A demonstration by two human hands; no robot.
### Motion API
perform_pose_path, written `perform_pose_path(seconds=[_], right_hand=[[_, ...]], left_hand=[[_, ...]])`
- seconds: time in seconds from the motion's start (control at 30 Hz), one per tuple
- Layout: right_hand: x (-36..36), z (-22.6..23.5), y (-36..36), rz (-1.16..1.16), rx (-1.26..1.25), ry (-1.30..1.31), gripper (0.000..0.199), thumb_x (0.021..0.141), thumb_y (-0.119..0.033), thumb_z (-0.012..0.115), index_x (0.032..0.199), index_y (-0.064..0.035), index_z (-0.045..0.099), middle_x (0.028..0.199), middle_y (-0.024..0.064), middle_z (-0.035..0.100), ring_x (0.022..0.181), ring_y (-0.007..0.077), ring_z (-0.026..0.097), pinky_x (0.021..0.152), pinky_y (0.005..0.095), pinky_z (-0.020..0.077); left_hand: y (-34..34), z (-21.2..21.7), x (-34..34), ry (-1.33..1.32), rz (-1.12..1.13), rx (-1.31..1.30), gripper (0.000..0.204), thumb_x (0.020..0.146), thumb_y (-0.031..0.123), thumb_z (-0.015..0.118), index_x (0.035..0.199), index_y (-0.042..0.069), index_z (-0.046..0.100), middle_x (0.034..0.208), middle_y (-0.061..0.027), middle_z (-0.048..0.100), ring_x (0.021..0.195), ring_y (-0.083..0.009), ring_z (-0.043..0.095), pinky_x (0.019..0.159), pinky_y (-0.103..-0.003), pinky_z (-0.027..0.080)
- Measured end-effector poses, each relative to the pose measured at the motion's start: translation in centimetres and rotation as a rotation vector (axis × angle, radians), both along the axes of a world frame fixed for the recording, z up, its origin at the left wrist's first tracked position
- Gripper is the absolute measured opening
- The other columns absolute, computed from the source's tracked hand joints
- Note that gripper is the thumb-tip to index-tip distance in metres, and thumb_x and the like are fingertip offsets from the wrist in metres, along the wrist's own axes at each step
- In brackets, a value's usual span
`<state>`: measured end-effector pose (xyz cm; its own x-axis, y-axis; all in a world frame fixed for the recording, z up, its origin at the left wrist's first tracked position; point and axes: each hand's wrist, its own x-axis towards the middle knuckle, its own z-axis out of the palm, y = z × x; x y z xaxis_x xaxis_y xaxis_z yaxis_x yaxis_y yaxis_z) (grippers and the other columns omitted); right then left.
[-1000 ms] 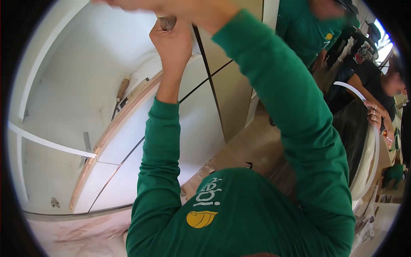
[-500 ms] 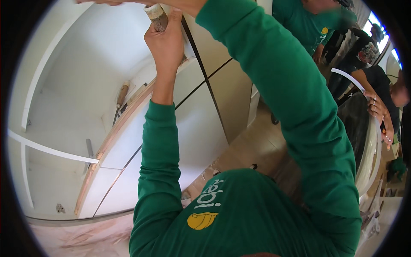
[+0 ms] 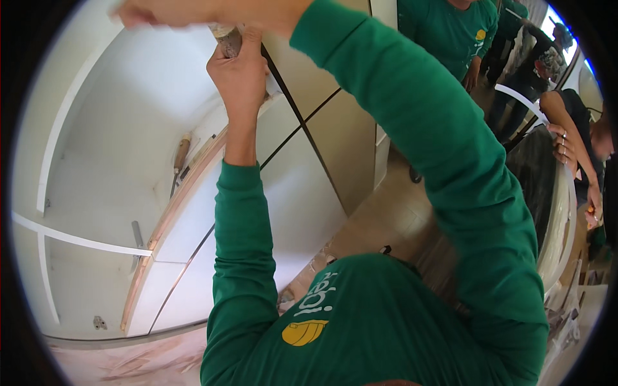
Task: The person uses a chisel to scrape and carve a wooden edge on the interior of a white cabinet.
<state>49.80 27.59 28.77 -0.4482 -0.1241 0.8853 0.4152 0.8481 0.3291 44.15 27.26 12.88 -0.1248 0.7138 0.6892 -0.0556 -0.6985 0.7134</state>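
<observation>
My left hand (image 3: 237,80) is wrapped round a short, stained cylindrical thing (image 3: 230,45) with a pale end, held upright over the cabinet's edge; its exact kind does not show. Across its top passes my right hand (image 3: 167,11), stretched to the left at the upper edge of the view. Motion smears its fingers, and I cannot tell whether they hold anything. Below the hands is an open white cabinet (image 3: 96,174) with a bare wooden front edge (image 3: 187,186). Inside, by that edge, lies a wooden-handled tool (image 3: 182,154) with a thin metal shaft.
A grey strip (image 3: 137,235) and a small metal fitting (image 3: 98,323) lie in the cabinet. White panels (image 3: 296,186) adjoin its edge. At right, a person in green (image 3: 450,38) stands, and another person's hand (image 3: 564,147) grips a curved white strip (image 3: 524,100).
My right hand has come lower into view, over the top of the cylindrical thing. My left hand has shifted slightly left and down. The person in green has moved a little left.
</observation>
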Motion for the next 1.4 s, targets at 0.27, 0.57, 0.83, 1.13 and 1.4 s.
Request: perform_pose_path(seconds=[0.27,0.57,0.83,1.13,1.4], right_hand=[[-4.8,-3.8,0.8,0.194,-0.507,-0.008,0.035,0.105,-0.039,0.059,0.093,-0.0121,0.077,0.084,0.0078,0.067,0.078,0.0219,0.059,0.078,0.0407,0.0503],[-5.3,-3.5,-1.2,0.331,-0.922,-0.064,0.04,0.1,-0.039,0.063,0.082,-0.0035,0.069,0.082,0.0105,0.065,0.081,0.0266,0.054,0.078,0.0438,0.0476],[-3.0,-4.0,2.1,0.018,0.018,-0.038,0.021,0.1,-0.012,0.06,0.091,0.0021,0.073,0.092,0.0252,0.075,0.096,0.0405,0.075,0.09,0.0508,0.0586],[-0.1,-2.1,2.4,0.057,-0.016,-0.069,0.014,0.098,-0.009,0.065,0.09,-0.0003,0.07,0.088,0.0207,0.075,0.09,0.0387,0.074,0.084,0.0485,0.059],[-2.0,-1.7,3.2,0.073,-0.277,-0.095,0.032,0.107,-0.028,0.063,0.092,-0.0022,0.072,0.088,0.0135,0.072,0.081,0.027,0.068,0.081,0.0451,0.0566]], left_hand=[[0.9,-1.4,-3.3,-0.01,0.014,0.114,0.037,0.107,0.019,0.075,0.076,0.004,0.06,0.061,-0.003,0.058,0.054,-0.0098,0.053,0.053,-0.03,0.042],[0.3,-1.2,-3.8,0.179,0.151,0.14,0.024,0.1,0.013,0.074,0.084,-0.004,0.069,0.074,-0.0082,0.073,0.065,-0.0129,0.065,0.063,-0.032,0.052],[0.0,0.4,-2.5,0.272,-0.039,-0.081,0.028,0.098,0.018,0.077,0.083,-0.003,0.067,0.071,-0.0066,0.068,0.06,-0.0154,0.066,0.061,-0.032,0.052],[-0.8,0.5,-2.0,0.225,0.011,-0.125,0.03,0.099,0.021,0.075,0.079,0.001,0.066,0.065,-0.0053,0.064,0.057,-0.013,0.06,0.058,-0.03,0.046],[-0.8,0.5,-2.4,0.226,0.015,-0.166,0.024,0.098,0.017,0.073,0.084,-0.002,0.068,0.066,-0.0052,0.064,0.056,-0.0142,0.062,0.057,-0.031,0.045]])
